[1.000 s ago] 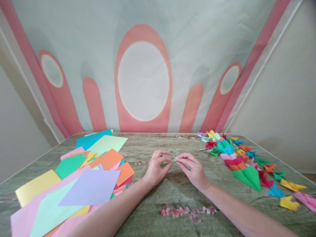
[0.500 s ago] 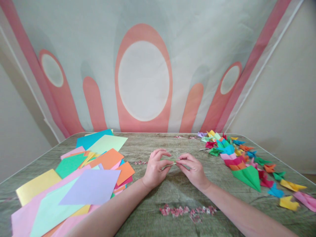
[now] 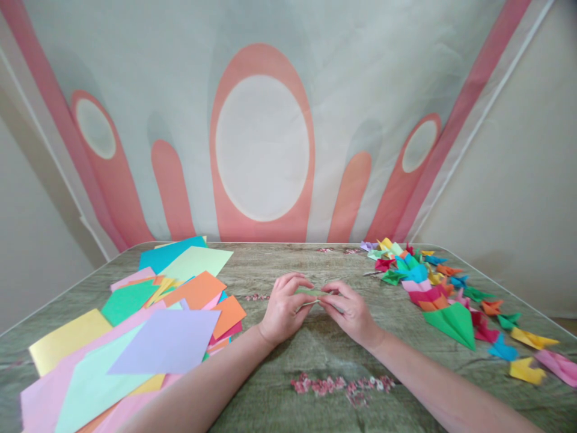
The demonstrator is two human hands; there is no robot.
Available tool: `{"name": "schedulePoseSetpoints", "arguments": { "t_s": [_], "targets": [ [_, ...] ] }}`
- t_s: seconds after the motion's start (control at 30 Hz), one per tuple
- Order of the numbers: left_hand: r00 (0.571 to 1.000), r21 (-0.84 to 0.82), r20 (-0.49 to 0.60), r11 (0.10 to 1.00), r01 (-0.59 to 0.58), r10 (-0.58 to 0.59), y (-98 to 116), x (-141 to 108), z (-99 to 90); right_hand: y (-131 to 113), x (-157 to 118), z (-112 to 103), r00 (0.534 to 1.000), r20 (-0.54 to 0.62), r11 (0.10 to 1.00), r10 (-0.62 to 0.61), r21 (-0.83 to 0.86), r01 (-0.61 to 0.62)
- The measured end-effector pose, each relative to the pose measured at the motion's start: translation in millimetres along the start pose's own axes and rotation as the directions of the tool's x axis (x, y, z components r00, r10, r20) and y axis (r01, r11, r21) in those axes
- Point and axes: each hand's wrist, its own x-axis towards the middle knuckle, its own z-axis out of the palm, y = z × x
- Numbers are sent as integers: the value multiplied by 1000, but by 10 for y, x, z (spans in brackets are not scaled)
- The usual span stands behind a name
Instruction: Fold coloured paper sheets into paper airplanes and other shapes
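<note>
Both hands meet over the middle of the wood-patterned table (image 3: 270,258). A small piece of light green paper (image 3: 312,292) is between them, partly covered by fingers. My left hand (image 3: 287,308) pinches its left part with thumb and fingers. On the right side my right hand (image 3: 350,313) grips the other end, its fingertips close to those of my left hand. How the paper is folded cannot be made out.
Loose coloured sheets, a lilac one (image 3: 166,341) on top, cover the table's left side. Many small folded paper figures lie along the right, near a green paper plane (image 3: 452,325). A printed backdrop (image 3: 264,231) stands behind the table.
The fingertips of both hands have come slightly closer together, and more of the green paper's face shows between them. The sheets and figures lie as before.
</note>
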Motion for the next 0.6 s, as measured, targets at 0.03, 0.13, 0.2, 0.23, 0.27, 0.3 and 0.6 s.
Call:
{"name": "schedulePoseSetpoints", "arguments": {
  "t_s": [0.03, 0.13, 0.2, 0.23, 0.27, 0.3, 0.6],
  "targets": [
    [1000, -2, 8, 1000, -1, 1, 2, 0, 1, -5, -1, 1, 1000, 6, 1000, -12, -21, 12],
    [999, -11, 34, 1000, 0, 1, 7, -1, 8, -25, -3, 6, 1000, 18, 997, -23, -80, 24],
    [999, -18, 47, 1000, 4, -3, 9, -4, 14, -34, -2, 8, 999, 25, 993, -25, -111, 27],
    [999, -21, 52, 1000, 8, -7, 9, -6, 17, -36, 0, 7, 999, 28, 992, -29, -122, 32],
    [998, -24, 56, 1000, 12, -11, 9, -7, 20, -36, 3, 5, 999, 29, 991, -35, -132, 38],
    [998, -26, 59, 1000, 17, -16, 8, -8, 22, -35, 8, 3, 999, 29, 989, -42, -139, 45],
    [996, -64, 32, 994, 87, -85, 2, 18, 37, 0, 34, 2, 997, -53, 983, -62, -173, 52]
  ]
}}
